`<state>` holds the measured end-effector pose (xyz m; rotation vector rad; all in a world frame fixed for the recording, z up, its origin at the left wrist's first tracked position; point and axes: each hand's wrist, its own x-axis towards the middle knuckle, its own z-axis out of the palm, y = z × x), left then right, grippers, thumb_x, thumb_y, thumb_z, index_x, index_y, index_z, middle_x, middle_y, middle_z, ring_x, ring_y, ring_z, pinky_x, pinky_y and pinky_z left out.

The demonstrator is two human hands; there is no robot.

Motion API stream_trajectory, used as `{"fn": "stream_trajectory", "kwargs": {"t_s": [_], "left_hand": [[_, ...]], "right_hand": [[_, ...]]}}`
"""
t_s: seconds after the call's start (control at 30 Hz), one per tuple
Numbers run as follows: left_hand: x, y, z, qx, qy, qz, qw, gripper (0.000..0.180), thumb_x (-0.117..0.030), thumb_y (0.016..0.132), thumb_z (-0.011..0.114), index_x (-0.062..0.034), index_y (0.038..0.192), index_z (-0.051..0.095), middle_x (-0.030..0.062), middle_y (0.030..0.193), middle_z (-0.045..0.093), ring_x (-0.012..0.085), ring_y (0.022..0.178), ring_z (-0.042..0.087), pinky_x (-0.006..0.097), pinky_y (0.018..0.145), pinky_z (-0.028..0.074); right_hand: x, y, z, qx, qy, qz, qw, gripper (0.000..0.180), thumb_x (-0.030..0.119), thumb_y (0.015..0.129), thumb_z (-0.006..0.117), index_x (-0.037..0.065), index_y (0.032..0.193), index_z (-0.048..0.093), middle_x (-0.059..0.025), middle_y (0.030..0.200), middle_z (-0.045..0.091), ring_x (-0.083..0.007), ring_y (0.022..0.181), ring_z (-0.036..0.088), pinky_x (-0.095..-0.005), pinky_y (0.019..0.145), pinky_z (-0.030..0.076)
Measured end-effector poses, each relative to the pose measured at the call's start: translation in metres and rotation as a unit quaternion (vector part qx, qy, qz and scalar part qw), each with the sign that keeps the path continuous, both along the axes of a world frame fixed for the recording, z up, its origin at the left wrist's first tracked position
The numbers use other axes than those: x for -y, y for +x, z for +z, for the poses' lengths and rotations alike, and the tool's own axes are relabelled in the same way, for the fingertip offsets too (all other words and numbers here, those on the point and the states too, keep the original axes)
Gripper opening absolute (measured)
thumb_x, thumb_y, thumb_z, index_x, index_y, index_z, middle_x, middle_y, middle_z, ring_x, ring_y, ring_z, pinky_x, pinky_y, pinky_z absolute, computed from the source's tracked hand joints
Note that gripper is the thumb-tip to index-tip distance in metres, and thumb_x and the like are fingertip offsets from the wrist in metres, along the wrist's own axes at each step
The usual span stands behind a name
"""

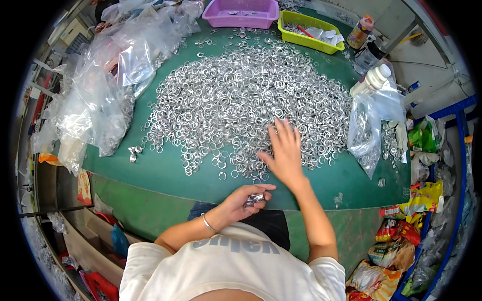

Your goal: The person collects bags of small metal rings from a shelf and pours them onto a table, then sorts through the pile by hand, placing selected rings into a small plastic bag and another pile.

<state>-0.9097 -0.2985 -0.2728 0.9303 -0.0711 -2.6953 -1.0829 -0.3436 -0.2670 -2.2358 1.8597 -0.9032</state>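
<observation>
A wide heap of silver metal rings [231, 95] covers the middle of the green table [165, 175]. My right hand [286, 153] lies over the heap's near right part, fingers spread and touching the rings. At the table's near edge, my left hand [246, 200] is curled, palm up, around several silver rings [254, 199]. Its index finger points to the right. A few loose rings [222, 175] lie between the heap and my left hand.
Clear plastic bags [100, 95] crowd the left side. A purple basket [241, 20] and a yellow-green basket [311, 44] stand at the back. On the right are a white bottle [371, 80] and a bag of rings [364, 133]; a small ring cluster [134, 151] lies left.
</observation>
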Motion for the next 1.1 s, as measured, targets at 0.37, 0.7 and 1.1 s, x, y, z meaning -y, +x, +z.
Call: {"fn": "stream_trajectory", "kwargs": {"t_s": [0.37,0.7,1.1], "left_hand": [[-0.009,0.007,-0.014,0.023,0.002,-0.050,0.998,0.015,-0.016,0.091,0.050,-0.0011,0.092,0.054,0.0084,0.076,0.055,0.0112,0.053,0.046,0.019,0.037,0.031],[-0.001,0.005,-0.009,-0.027,-0.023,0.017,0.999,0.032,-0.017,0.093,0.050,0.0024,0.119,0.052,0.0074,0.086,0.059,0.0121,0.066,0.054,0.019,0.045,0.044],[0.001,0.000,-0.015,-0.163,0.049,0.155,0.973,0.032,-0.022,0.095,0.049,-0.0003,0.118,0.050,0.0113,0.105,0.060,0.0191,0.096,0.062,0.027,0.076,0.056]], "right_hand": [[-0.036,0.028,-0.005,0.084,0.066,0.243,0.964,0.026,0.013,0.079,0.065,0.006,0.104,0.063,-0.0090,0.125,0.055,-0.0260,0.119,0.049,-0.0454,0.103,0.033],[0.012,-0.014,0.003,0.034,-0.066,-0.090,0.993,0.015,0.009,0.078,0.065,0.003,0.092,0.062,-0.0094,0.097,0.057,-0.0280,0.090,0.049,-0.0390,0.079,0.038],[-0.043,-0.005,0.025,0.185,0.044,0.022,0.981,0.012,0.007,0.073,0.070,0.004,0.083,0.064,-0.0077,0.095,0.060,-0.0267,0.089,0.052,-0.0358,0.080,0.039]]}}
